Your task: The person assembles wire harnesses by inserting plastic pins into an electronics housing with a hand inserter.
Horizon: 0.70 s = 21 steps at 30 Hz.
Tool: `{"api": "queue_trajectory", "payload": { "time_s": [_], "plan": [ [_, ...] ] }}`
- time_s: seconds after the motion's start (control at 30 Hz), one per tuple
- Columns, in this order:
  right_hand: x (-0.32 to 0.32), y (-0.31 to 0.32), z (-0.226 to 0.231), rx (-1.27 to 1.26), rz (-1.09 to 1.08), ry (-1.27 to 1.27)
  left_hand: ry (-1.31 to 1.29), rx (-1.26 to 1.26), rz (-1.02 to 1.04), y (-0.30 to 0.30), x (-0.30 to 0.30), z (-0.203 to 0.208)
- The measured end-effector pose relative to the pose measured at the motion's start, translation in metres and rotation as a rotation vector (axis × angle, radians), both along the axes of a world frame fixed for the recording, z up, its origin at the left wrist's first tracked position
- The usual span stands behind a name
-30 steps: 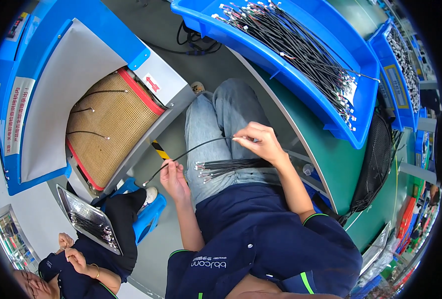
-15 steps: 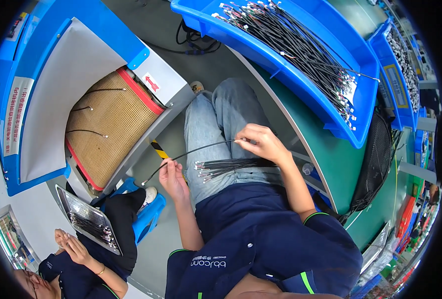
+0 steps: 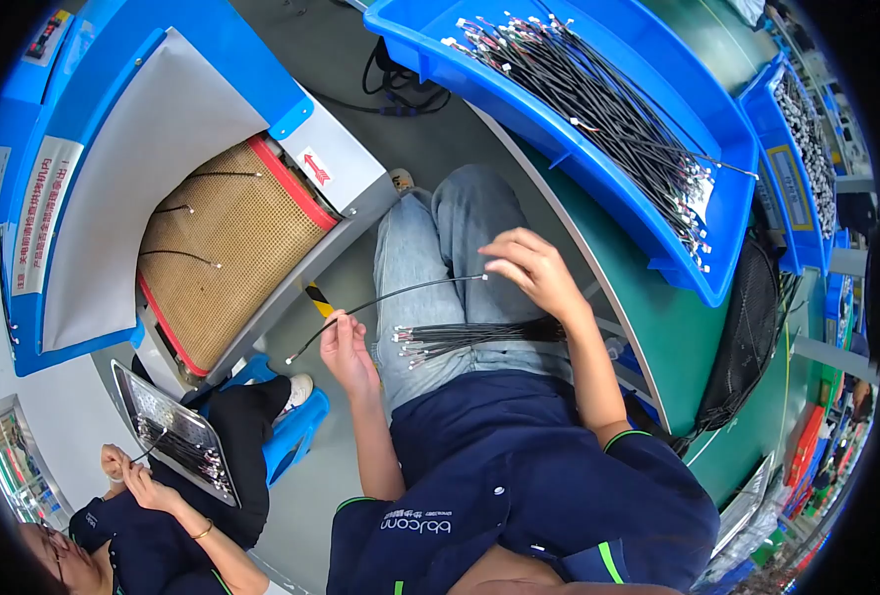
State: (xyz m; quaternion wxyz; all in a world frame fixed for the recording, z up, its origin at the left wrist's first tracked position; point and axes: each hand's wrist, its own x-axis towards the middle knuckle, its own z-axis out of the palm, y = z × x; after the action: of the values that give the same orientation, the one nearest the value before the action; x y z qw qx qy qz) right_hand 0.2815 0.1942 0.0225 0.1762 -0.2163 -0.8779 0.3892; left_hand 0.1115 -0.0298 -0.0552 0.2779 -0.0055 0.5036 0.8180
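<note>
Head view: L hand pinches a thin black cable partway along, btwn thumb & fingers. Cable spans over the jeans, 1 end at approx 8 o'clock of the pinch, other end's white connector btwn 2 & 3. R hand has fingers spread, holding nothing AFAICT, just beside that connector; contact unclear. Bundle lies on the lap, 3 o'clock of L hand.

Step, my read: handling 1 cable, held out lengthwise in L hand only. Any R-hand move there prob calls for a fine fingertip pinch w/ L steady, since cable looks springy.

Hard to see: bundle's far end, hidden by R forearm; blue bin at 1 o'clock, cut off at top; connector pins too small; co-worker's hands at 8 o'clock, grip unclear.
</note>
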Motion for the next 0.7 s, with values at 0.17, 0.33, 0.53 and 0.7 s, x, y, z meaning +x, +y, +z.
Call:
{"api": "queue_trajectory", "payload": {
  "time_s": [0.17,0.33,0.53,0.7],
  "plan": [
    [-0.036,-0.021,0.015,0.176,0.105,-0.002,-0.029,-0.019,0.017,0.0,-0.006,0.012],
    [-0.071,-0.046,0.02,0.214,0.135,-0.04,-0.04,0.017,0.034,-0.011,-0.028,0.027],
    [-0.12,-0.06,0.028,0.21,0.09,0.018,-0.092,-0.091,-0.094,-0.02,-0.054,0.05],
    [-0.197,-0.067,0.024,0.181,0.092,0.087,0.177,-0.326,-0.542,-0.052,-0.052,0.01]
  ]
}}
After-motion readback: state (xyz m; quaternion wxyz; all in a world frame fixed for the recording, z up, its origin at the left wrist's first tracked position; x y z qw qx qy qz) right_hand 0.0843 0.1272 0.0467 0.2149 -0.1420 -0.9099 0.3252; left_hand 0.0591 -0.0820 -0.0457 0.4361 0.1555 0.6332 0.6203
